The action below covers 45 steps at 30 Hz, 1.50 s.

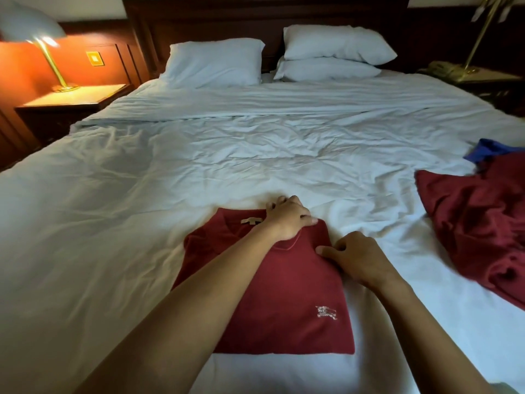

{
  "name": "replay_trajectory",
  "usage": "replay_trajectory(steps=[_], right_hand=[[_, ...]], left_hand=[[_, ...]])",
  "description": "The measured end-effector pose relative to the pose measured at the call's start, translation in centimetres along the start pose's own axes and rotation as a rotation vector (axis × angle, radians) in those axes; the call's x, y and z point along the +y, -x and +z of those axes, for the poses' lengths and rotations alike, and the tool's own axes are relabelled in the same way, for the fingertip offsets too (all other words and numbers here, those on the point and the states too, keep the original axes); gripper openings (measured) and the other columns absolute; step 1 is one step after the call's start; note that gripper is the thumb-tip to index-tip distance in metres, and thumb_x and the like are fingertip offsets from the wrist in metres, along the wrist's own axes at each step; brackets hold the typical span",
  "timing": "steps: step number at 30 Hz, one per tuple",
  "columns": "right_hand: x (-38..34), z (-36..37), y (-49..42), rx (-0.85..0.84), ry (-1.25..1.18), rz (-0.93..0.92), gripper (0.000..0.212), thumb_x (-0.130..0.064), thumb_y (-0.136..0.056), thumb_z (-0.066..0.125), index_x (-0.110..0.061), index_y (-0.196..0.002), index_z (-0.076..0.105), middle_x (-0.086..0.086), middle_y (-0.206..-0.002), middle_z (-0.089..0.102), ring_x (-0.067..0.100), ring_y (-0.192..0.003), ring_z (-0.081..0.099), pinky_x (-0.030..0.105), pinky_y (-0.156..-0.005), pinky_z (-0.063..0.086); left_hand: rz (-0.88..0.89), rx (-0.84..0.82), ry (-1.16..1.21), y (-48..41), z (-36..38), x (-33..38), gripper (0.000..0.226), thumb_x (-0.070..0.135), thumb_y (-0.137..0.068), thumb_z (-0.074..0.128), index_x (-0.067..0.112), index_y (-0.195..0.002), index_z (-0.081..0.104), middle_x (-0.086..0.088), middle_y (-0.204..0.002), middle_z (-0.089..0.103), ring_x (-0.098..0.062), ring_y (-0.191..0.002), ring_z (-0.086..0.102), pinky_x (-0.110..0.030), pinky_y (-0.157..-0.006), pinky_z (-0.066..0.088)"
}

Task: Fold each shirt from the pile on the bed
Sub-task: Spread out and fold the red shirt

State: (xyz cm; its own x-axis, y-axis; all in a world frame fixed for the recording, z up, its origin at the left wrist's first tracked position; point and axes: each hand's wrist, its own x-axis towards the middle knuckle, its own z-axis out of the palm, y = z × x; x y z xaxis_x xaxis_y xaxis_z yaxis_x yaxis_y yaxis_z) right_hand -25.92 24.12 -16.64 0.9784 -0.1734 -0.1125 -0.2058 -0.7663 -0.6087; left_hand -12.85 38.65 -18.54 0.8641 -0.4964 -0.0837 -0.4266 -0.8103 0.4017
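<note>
As the left hand (287, 220) grips the shirt (284, 302), right hand (355, 258) seemingly pinches it.

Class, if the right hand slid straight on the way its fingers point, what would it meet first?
Probably the left hand, gripping the red shirt at its collar, just ahead of the right hand.

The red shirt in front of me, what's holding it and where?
The left hand grips the red shirt at its far edge by the collar; the right hand pinches its right edge.
</note>
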Motion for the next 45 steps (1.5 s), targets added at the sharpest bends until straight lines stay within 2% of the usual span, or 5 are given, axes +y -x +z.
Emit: replay_trajectory(steps=[18,25,35,40,45], right_hand=[[-1.8,-0.8,-5.9,-0.014,0.083,-0.066,0.046,-0.056,-0.093,0.051,-0.021,-0.121,0.062,0.01,-0.122,0.055,0.028,-0.114,0.054,0.036,-0.094,0.042],[-1.1,1.9,-10.0,-0.119,0.254,-0.142,0.043,-0.051,-0.096,0.048,-0.03,-0.059,0.045,0.012,-0.096,0.05,0.039,-0.099,0.056,0.036,-0.078,0.04],[-0.2,3.0,-10.5,-0.013,0.372,-0.11,0.061,-0.058,-0.096,0.026,-0.017,-0.116,0.067,0.014,-0.113,0.059,0.033,-0.102,0.059,0.041,-0.087,0.049],[-2.5,2.7,-7.6,0.207,0.31,-0.206,0.04,-0.04,-0.101,0.045,-0.012,-0.128,0.056,0.015,-0.131,0.047,0.035,-0.118,0.048,0.044,-0.098,0.043],[-5.7,3.9,0.6,0.046,0.119,-0.447,0.066,-0.062,-0.096,0.034,-0.031,-0.155,0.028,-0.002,-0.164,0.018,0.016,-0.152,0.008,0.036,-0.123,0.014]], left_hand=[[-0.177,0.37,0.134,3.4,-5.1,-8.6,0.039,0.053,-0.102,0.041,0.026,-0.119,0.062,-0.003,-0.125,0.059,-0.027,-0.12,0.052,-0.042,-0.102,0.036],[-0.369,0.183,0.03,10.3,-5.8,-17.9,0.072,0.086,-0.071,0.022,0.025,-0.081,0.06,-0.01,-0.102,0.07,-0.031,-0.102,0.064,-0.049,-0.095,0.046],[-0.287,0.318,-0.019,10.0,-4.3,-19.6,0.045,0.045,-0.104,0.041,0.013,-0.105,0.073,-0.009,-0.114,0.072,-0.029,-0.111,0.063,-0.045,-0.099,0.043],[-0.24,0.381,0.15,10.3,-5.5,-17.9,0.029,0.037,-0.103,0.05,0.014,-0.086,0.058,-0.008,-0.095,0.063,-0.031,-0.096,0.061,-0.037,-0.082,0.04],[-0.039,0.432,0.212,14.8,-5.5,-11.6,0.048,0.047,-0.1,0.049,0.015,-0.135,0.056,-0.002,-0.141,0.054,-0.019,-0.134,0.048,-0.03,-0.113,0.034]])
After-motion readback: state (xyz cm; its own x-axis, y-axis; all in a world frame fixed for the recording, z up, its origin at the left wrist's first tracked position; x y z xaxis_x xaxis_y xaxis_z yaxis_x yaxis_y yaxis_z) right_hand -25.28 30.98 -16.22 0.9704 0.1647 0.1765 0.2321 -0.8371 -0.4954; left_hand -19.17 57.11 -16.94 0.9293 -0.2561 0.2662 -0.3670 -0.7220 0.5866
